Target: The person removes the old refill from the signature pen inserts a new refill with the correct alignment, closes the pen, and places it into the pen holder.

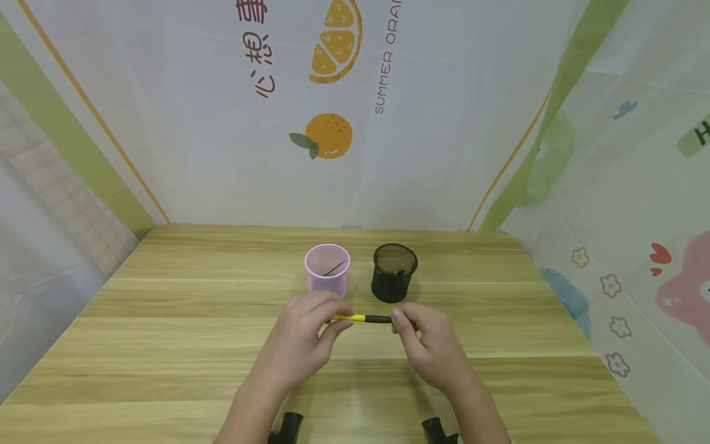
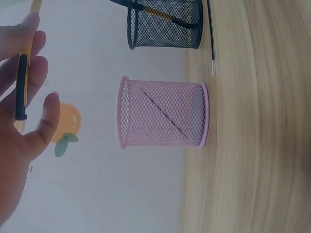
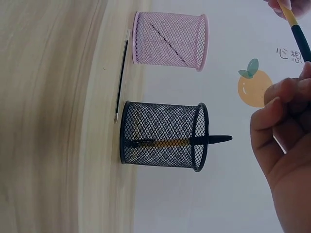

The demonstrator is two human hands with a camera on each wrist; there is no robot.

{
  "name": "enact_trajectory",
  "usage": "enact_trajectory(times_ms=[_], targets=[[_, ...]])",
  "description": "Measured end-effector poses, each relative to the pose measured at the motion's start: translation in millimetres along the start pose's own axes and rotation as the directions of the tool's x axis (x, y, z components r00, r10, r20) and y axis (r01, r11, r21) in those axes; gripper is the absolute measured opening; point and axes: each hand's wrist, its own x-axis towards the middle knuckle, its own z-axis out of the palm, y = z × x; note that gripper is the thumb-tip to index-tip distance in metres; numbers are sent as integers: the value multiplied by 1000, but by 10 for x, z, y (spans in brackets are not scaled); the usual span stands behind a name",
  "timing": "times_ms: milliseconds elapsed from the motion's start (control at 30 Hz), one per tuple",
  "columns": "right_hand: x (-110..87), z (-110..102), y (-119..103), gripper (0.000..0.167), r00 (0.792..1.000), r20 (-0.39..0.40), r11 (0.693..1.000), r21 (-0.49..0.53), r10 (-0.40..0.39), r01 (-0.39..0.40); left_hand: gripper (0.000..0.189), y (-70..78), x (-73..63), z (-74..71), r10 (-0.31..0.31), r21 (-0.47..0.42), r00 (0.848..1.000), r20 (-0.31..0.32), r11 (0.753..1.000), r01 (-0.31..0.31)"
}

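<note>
A yellow pen with a black grip is held level between both hands. My left hand pinches its yellow barrel between thumb and fingers; the black clip end shows in the left wrist view. At the other end, my right hand pinches the tip of the black grip between thumb and curled fingers. Beyond the hands stand a pink mesh cup, with a thin dark refill inside, and a black mesh cup holding a yellow and black pen.
Another thin dark refill lies on the wooden table close before the cups. A printed white curtain hangs behind the table, with more printed cloth on the right. Black wrist-mounted parts show at the front.
</note>
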Motion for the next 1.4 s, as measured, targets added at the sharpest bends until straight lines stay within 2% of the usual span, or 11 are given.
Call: enact_trajectory(times_ms=[167,300,500,733,967,1100,1267,1400], targets=[[2,-3,-22,34,997,35,998,16,64,-64,17,7,0,-2,4,-4,1000,-10,1000,-4],[3,-1,-26,31,997,17,997,8,78,-78,17,12,-8,0,-24,-32,1000,-9,999,24],[-7,10,4,21,999,-41,999,18,-29,30,17,11,-36,-13,-114,-111,993,5,987,114],[9,9,5,22,987,-92,990,47,-132,136,20,-30,-46,-22,-118,-163,993,-24,980,112],[12,5,11,24,986,-92,986,76,-142,150,20,-20,-52,-21,-130,-199,991,-21,972,123],[10,7,20,24,984,-78,983,80,-159,166,21,-11,-64,-16,-140,-212,990,11,967,139],[-3,-2,14,23,991,-48,989,75,-127,131,21,9,-85,-9,-169,-200,983,72,963,180],[1,-11,9,25,988,-52,986,71,-146,149,19,16,-91,-17,-181,-172,981,66,967,190]])
